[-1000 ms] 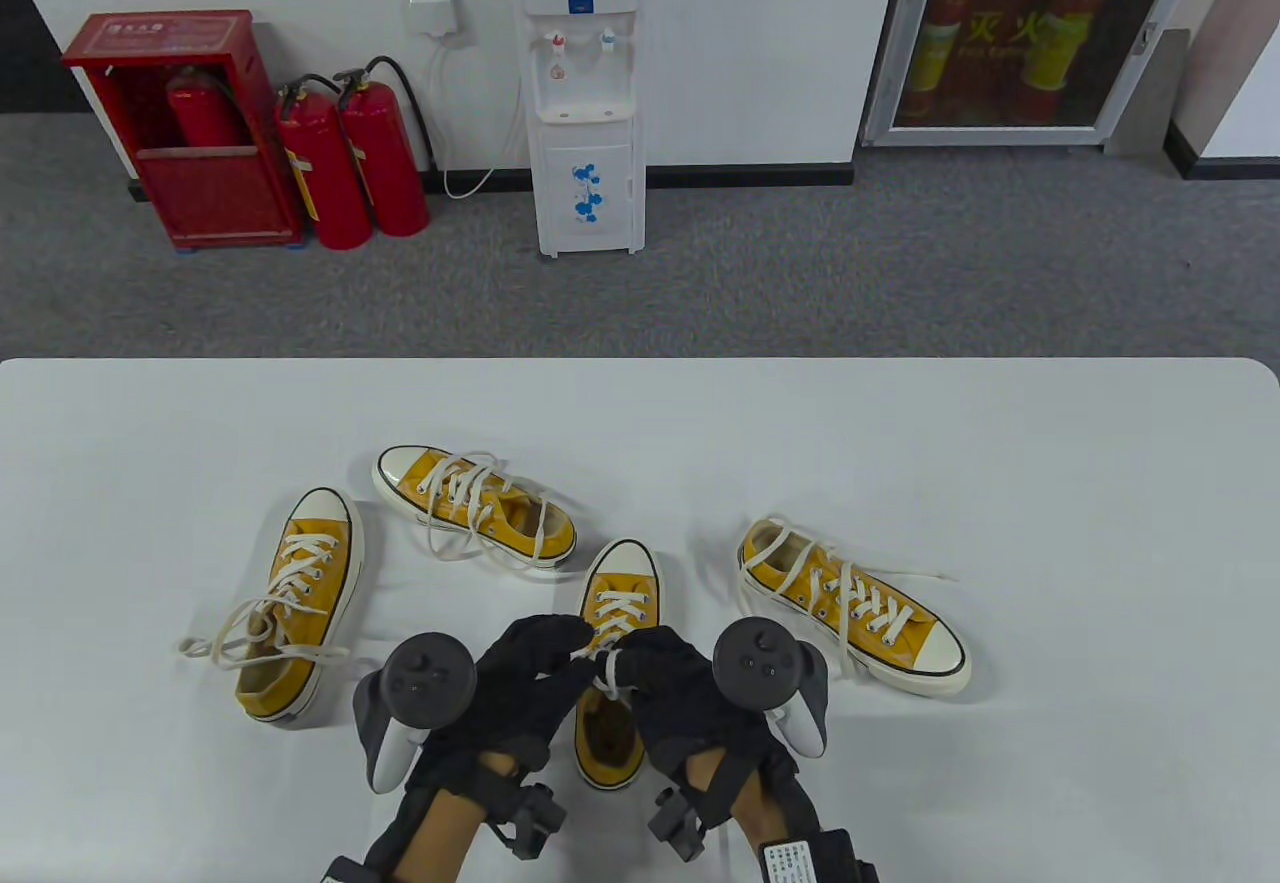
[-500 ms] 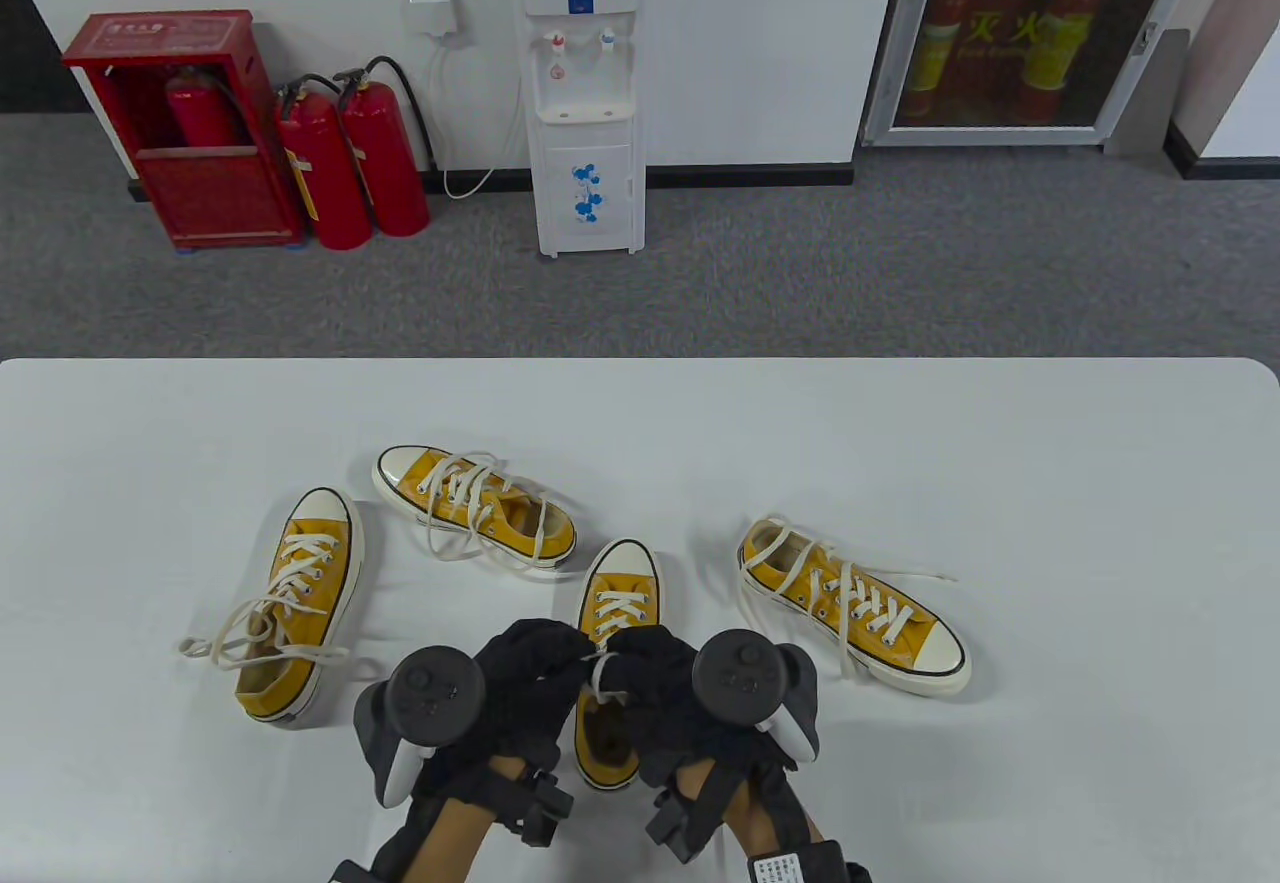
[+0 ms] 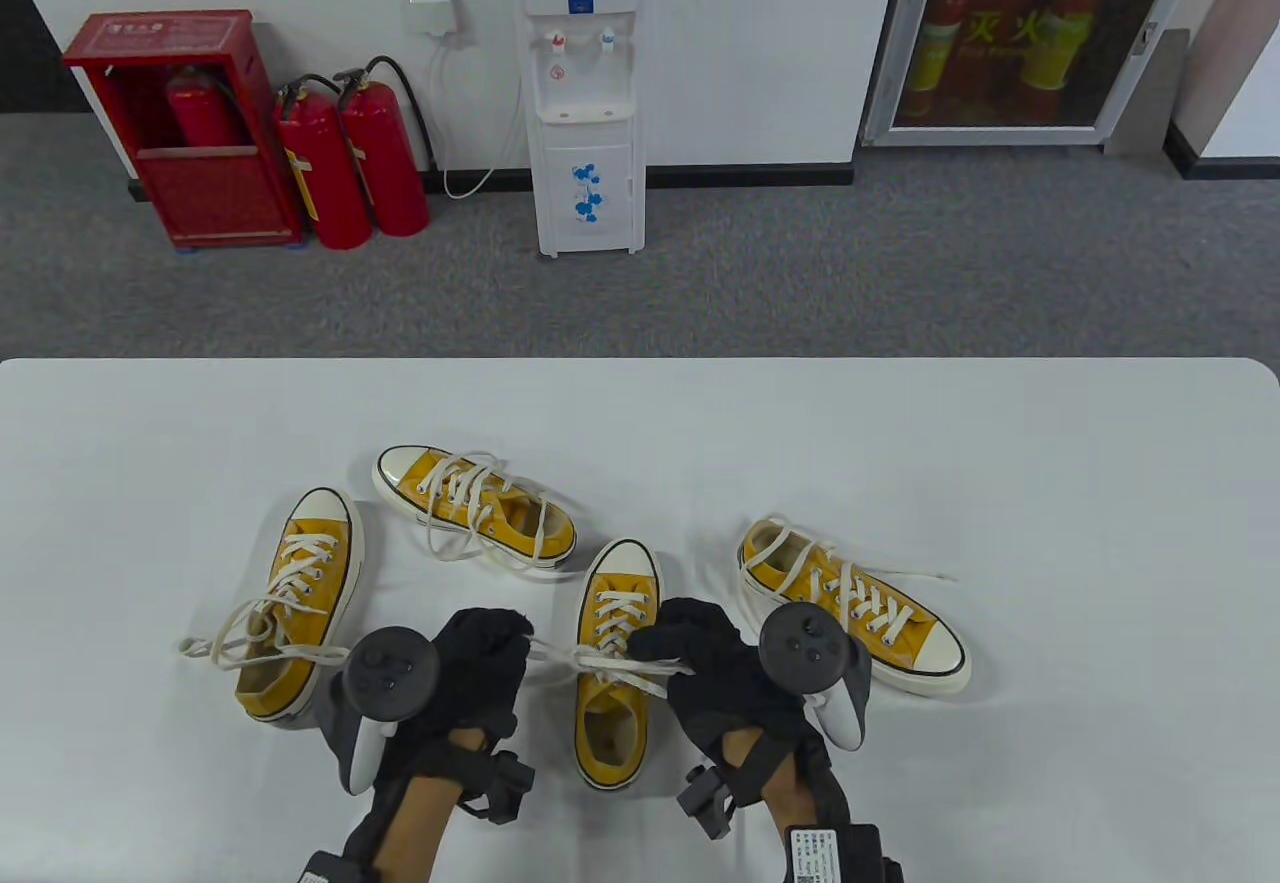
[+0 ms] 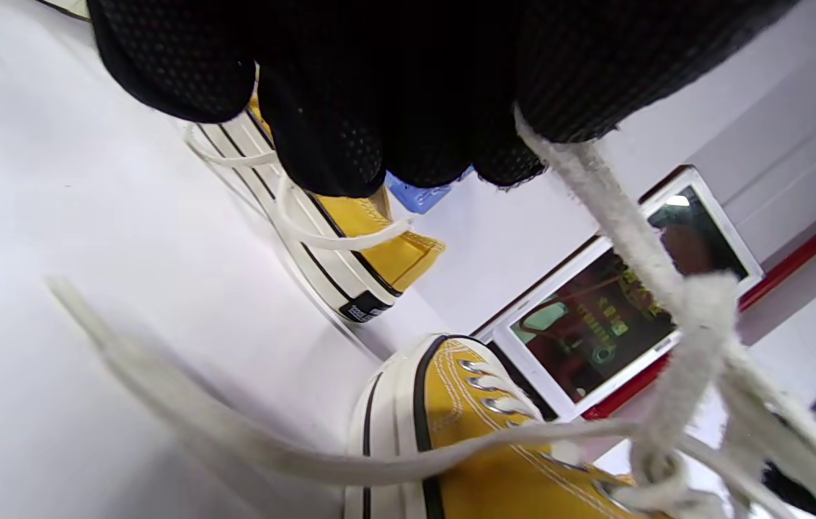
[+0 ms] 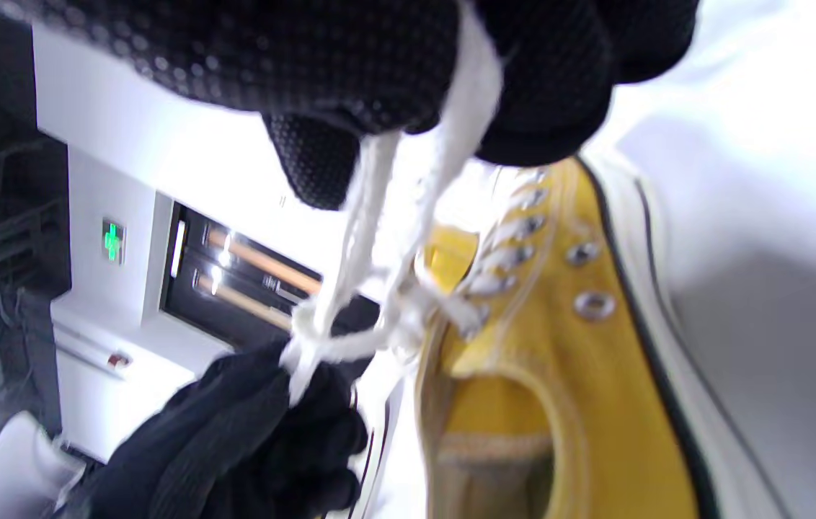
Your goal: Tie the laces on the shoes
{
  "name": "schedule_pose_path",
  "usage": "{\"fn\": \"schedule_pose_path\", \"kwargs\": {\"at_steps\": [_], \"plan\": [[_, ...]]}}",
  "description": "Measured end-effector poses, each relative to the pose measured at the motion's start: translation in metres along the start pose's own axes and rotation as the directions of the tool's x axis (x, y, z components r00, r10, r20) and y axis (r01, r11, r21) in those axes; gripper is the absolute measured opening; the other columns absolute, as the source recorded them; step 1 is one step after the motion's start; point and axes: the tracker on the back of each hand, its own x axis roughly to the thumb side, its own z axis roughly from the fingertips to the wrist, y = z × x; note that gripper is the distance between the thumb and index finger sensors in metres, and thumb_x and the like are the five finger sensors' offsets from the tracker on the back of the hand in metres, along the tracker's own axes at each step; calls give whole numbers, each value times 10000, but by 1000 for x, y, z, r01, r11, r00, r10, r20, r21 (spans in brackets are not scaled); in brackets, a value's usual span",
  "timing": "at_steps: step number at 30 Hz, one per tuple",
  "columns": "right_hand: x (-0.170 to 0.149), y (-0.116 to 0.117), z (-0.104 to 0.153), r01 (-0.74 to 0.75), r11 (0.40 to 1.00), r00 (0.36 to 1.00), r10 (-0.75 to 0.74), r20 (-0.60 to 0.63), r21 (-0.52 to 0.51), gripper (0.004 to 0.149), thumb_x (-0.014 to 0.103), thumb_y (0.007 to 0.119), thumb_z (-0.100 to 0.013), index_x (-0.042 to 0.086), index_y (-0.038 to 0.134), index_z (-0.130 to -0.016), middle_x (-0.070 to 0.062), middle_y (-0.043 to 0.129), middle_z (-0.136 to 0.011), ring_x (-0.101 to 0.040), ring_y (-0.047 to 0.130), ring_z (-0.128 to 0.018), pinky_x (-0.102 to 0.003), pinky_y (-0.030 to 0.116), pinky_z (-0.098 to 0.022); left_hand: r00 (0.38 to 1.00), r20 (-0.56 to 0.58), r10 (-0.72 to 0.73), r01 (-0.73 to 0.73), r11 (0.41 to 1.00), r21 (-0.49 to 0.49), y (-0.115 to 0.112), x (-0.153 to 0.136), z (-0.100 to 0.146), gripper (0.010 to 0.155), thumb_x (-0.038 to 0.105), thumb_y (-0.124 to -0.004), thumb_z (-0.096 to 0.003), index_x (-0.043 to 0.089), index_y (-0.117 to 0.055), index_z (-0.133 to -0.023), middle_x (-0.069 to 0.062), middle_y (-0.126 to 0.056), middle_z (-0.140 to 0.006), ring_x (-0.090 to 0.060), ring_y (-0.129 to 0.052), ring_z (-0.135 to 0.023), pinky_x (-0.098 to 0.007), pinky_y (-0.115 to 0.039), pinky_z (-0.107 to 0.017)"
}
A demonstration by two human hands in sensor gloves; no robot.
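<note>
Several yellow canvas shoes with white laces lie on the white table. The middle shoe points away from me, between my hands. My left hand pinches a lace loop to the shoe's left; my right hand pinches the other loop to its right. The laces stretch sideways and meet in a knot over the shoe's tongue. In the left wrist view the taut lace runs from my black fingers down to the knot. The right wrist view shows the loop gripped above the shoe.
A shoe with loose laces lies at the left, another on its side behind it, and one at the right. Beyond the table's far edge are a water dispenser and red extinguishers on grey carpet.
My hands have drawn apart sideways from above the middle shoe, pulling the lace loops out left and right and drawing the knot tight over the tongue.
</note>
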Motion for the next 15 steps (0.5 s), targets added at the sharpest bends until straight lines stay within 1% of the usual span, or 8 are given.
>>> {"fn": "schedule_pose_path", "kwargs": {"at_steps": [3,4,8,10,15], "plan": [[-6,-8,1,4,998,1000,-5,-20,-64,494,99,814,-369,175,889,-852,-95,622,-1017,-243,878,-509,-596,597,-616,1000,-9,-13,13,1000,-11,1,-3,-2,384,459,-815,-481,317,-863,-834,-4,-903,-921,-285,-983,-731,-592,-738,-633],[-7,-11,2,-11,995,1000,9,-24,-102,496,99,814,-360,176,898,-842,-94,647,-1000,-238,885,-486,-590,611,-608,1000,-12,-24,24,1000,-16,1,-4,-2,384,461,-812,-481,316,-861,-833,-5,-903,-920,-289,-981,-731,-593,-737,-632],[-14,-21,4,-45,980,998,35,-54,-193,484,109,813,-336,167,930,-802,-88,730,-941,-215,910,-419,-570,654,-580,998,-20,-55,54,998,-39,1,-6,-3,380,472,-799,-484,313,-860,-824,-8,-901,-916,-294,-981,-728,-594,-735,-631],[-17,-26,5,-73,972,995,56,-85,-222,486,107,811,-329,161,933,-796,-86,750,-923,-213,911,-401,-565,663,-571,997,-27,-77,75,996,-58,-1,-6,-4,380,474,-795,-484,311,-861,-821,-9,-903,-914,-295,-980,-728,-596,-732,-632],[-24,-31,5,-126,959,986,93,-138,-252,481,101,809,-320,158,948,-777,-84,779,-897,-215,915,-376,-557,675,-559,991,-46,-128,124,989,-76,-3,-8,-5,379,476,-794,-482,308,-866,-813,-12,-909,-905,-298,-984,-719,-595,-733,-630]]}}
